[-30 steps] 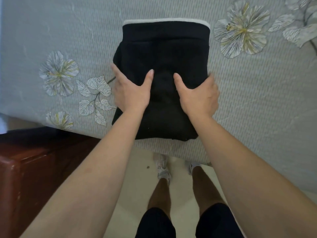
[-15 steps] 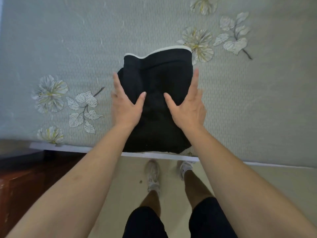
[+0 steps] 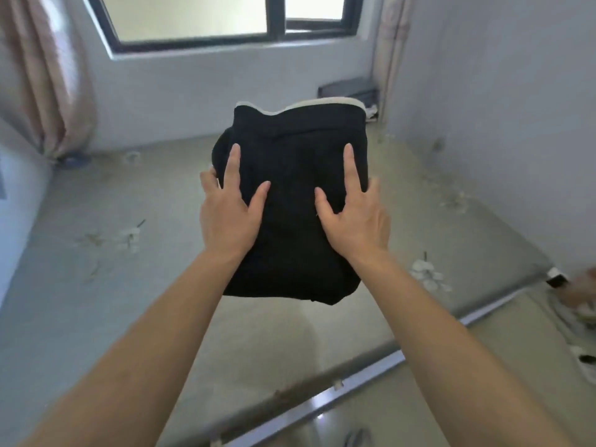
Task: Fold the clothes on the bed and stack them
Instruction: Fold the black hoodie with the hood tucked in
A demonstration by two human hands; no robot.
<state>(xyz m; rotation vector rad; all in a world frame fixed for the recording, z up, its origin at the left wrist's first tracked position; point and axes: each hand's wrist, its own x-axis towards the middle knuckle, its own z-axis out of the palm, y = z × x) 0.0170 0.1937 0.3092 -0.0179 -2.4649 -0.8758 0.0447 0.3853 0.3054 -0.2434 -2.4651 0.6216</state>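
A folded black garment (image 3: pixel 300 175) with a white layer (image 3: pixel 322 106) showing along its far edge is held up in the air above the grey floral bed (image 3: pixel 129 285). My left hand (image 3: pixel 229 214) grips its left side, thumb and forefinger spread on top, the other fingers wrapped round the edge. On the other side my right hand (image 3: pixel 354 217) grips it the same way. The bundle's near end hangs free over the mattress.
A window (image 3: pixel 200 21) and a pink curtain (image 3: pixel 42 75) stand behind the bed. A dark box (image 3: pixel 348 90) sits in the far right corner by the wall. The bed's near edge (image 3: pixel 354 379) runs diagonally; blurred items (image 3: pixel 577 304) lie on the floor at right.
The bundle lay on the bed under both hands. Both hands then took it by the sides and lifted it off the mattress, and my view swung up towards the window.
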